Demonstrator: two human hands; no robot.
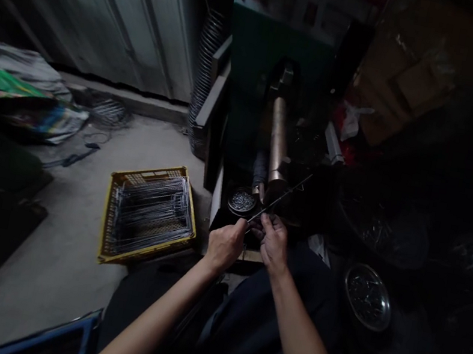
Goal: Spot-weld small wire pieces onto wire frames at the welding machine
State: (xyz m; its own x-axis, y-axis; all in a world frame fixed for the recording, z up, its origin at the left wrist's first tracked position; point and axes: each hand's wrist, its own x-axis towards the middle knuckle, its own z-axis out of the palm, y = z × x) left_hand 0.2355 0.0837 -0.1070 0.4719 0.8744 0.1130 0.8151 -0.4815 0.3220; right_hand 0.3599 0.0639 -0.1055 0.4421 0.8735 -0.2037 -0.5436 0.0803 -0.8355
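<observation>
A thin dark metal rod (282, 197) slants up and away from my hands toward the machine. My left hand (225, 245) is closed around its lower end, and my right hand (273, 243) pinches it just beside that, the fingers close to the rod. Directly ahead stands a green machine (260, 41) with a bronze-coloured cylinder (278, 138). A small round dish of tiny metal parts (242, 201) sits just beyond my left hand. The rod's tip is near the cylinder's base, but any contact is hard to tell in the dark.
A yellow plastic crate (151, 216) of wire racks sits on the concrete floor (55, 243) to my left. A steel bowl of small parts (368, 296) sits to my right. Further off are a wire coil (204, 73), a corrugated metal wall (110, 8), bags (17, 95) and cardboard (411, 80).
</observation>
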